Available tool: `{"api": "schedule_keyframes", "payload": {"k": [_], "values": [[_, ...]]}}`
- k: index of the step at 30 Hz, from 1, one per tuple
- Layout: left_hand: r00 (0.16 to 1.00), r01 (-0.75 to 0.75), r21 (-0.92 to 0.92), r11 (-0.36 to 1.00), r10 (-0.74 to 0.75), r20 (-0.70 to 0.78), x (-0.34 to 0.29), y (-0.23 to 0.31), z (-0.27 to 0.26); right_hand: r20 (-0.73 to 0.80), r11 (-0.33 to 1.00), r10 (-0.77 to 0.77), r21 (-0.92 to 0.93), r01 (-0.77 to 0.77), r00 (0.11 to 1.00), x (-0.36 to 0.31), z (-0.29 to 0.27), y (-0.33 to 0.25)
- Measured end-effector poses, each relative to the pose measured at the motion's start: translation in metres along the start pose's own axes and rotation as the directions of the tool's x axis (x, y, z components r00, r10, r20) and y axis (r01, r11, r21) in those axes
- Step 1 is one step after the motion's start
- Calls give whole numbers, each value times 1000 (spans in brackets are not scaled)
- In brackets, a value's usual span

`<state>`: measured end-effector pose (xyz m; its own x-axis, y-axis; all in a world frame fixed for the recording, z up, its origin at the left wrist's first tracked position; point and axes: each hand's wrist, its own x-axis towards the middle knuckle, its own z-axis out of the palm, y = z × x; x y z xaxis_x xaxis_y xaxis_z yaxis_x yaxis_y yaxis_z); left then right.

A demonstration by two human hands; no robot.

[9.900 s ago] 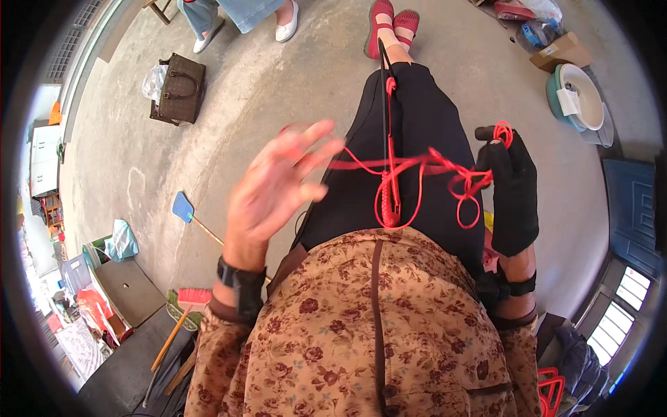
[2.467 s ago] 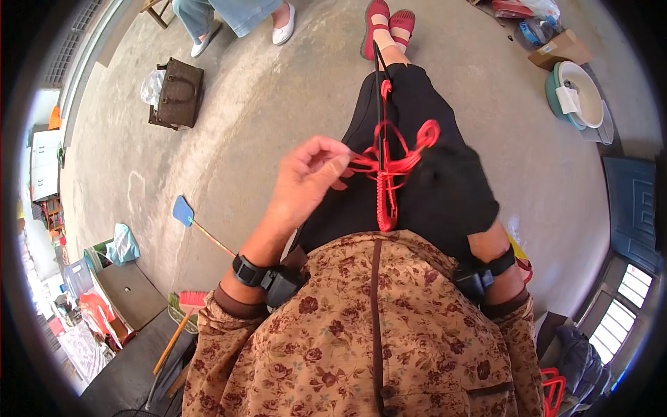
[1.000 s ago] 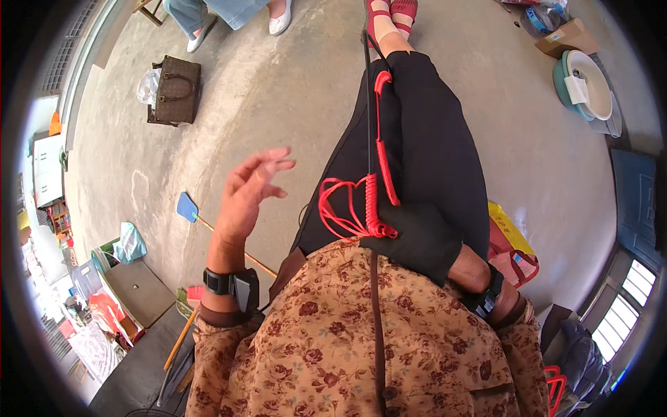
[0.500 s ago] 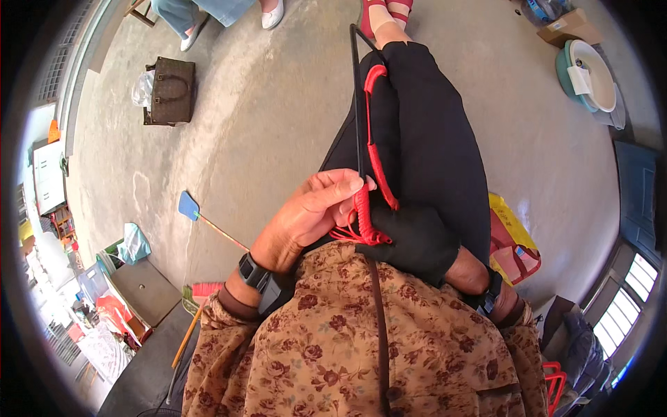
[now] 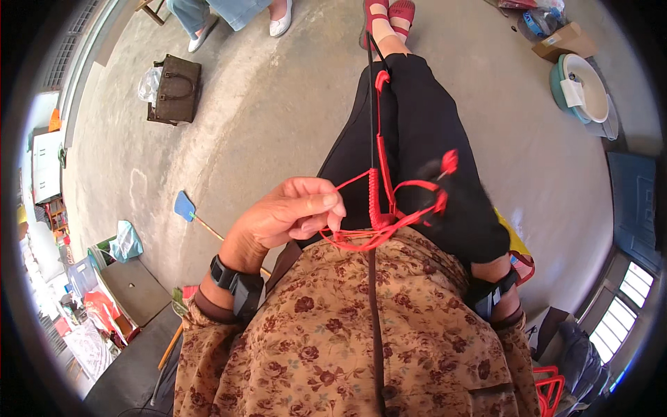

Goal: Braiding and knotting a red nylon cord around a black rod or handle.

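A thin black frame (image 5: 372,115) stretches from my waist toward my shoes, between my black-trousered legs. Tight turns of red cord form a coil (image 5: 374,194) around its near end, and more red wrapping runs along its other side. Left of the coil, my bare left hand (image 5: 290,210) pinches a strand of red cord between thumb and fingers. My right hand (image 5: 472,215), in a black glove, grips the loose red cord (image 5: 406,221) right of the coil. A red end sticks up from the glove. Loops of the cord hang over my lap; the glove's fingers are partly blurred.
A brown handbag (image 5: 175,89) stands on the concrete floor at far left. Nearer lies a blue fly swatter (image 5: 185,206). Basins (image 5: 586,87) and a cardboard box (image 5: 564,42) are at far right. Another person's legs (image 5: 236,10) show at the top.
My hands have moved apart: the left to the left, drawing out a red strand, the gloved right to the right with cord. The loose loops have spread out, and the coil shows more fully.
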<state>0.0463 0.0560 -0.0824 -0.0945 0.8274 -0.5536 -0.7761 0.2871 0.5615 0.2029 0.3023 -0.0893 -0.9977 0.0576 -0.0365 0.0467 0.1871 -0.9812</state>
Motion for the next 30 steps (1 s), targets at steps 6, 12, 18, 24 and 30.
{"api": "schedule_keyframes", "payload": {"k": [6, 12, 18, 24, 30], "values": [[967, -196, -385, 902, 243, 77, -18, -30, -14, -372, 514, 568, 857, 36, 734, -28, -73, 24], [875, -377, -474, 796, 473, 98, -30, -27, -4, -621, 595, 505, 753, 279, 599, -40, -121, 14], [748, -660, -271, 701, 649, -139, 17, 0, 14, -463, 946, 270, 292, -143, 844, -22, -68, -9], [911, -385, 51, 922, 388, -142, 56, -25, 14, -246, 860, 278, -367, -354, 929, 19, -5, -9], [889, -336, 488, 806, 443, -119, 58, -36, 15, 16, 838, 353, 439, -324, 936, 24, 29, -11]]}}
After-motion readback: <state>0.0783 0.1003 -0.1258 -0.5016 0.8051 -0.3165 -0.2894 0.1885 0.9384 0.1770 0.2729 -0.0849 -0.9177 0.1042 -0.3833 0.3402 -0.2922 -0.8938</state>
